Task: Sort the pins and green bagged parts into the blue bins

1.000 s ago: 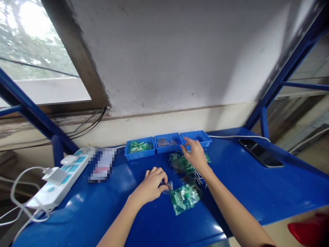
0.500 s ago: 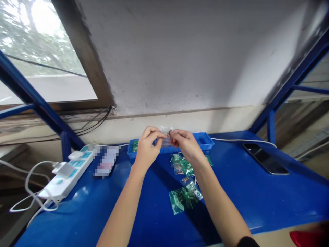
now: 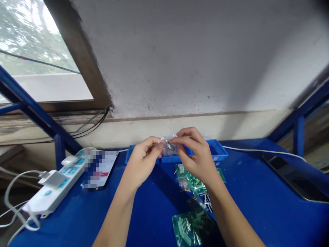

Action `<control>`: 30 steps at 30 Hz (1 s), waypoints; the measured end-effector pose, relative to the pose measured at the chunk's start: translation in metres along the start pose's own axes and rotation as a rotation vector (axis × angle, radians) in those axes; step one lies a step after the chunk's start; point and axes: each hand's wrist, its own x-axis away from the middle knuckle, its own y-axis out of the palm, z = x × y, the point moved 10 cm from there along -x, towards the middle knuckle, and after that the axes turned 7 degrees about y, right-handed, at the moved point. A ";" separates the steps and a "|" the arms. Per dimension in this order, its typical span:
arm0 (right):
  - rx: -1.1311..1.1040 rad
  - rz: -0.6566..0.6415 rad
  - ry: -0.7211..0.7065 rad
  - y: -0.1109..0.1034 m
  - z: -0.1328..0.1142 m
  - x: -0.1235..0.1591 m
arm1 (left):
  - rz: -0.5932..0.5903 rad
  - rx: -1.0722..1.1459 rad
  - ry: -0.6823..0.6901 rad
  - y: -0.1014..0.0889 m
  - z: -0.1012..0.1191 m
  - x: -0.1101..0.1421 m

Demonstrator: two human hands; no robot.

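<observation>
Above the blue tray, a small clear plastic bag (image 3: pixel 168 149) with small metal pieces (image 3: pixel 169 145) at it is between my two hands. My left hand (image 3: pixel 144 158) is closed, its thumb and forefinger pinching the bag's left side. My right hand (image 3: pixel 196 154) has its thumb and forefinger at the bag's right side, the forefinger reaching across its top by the metal pieces. Whether those pieces are inside the bag I cannot tell. Behind the hands, the blue plastic tray (image 3: pixel 217 149) is partly hidden.
Green packets (image 3: pixel 185 228) lie on the blue table (image 3: pixel 154 209), with more small bags (image 3: pixel 185 178) and loose metal pins (image 3: pixel 207 201) by my right forearm. At left are a white power strip (image 3: pixel 55 192) and a phone (image 3: pixel 109 164); another phone (image 3: pixel 295 176) lies at right.
My right hand's fingers have spread and shifted, the forefinger now lying across the bag's top. My left hand keeps its pinch. The camera's view has moved closer.
</observation>
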 end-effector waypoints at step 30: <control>0.379 0.522 0.037 -0.068 0.039 0.007 | -0.555 -0.594 -0.336 0.103 -0.135 0.040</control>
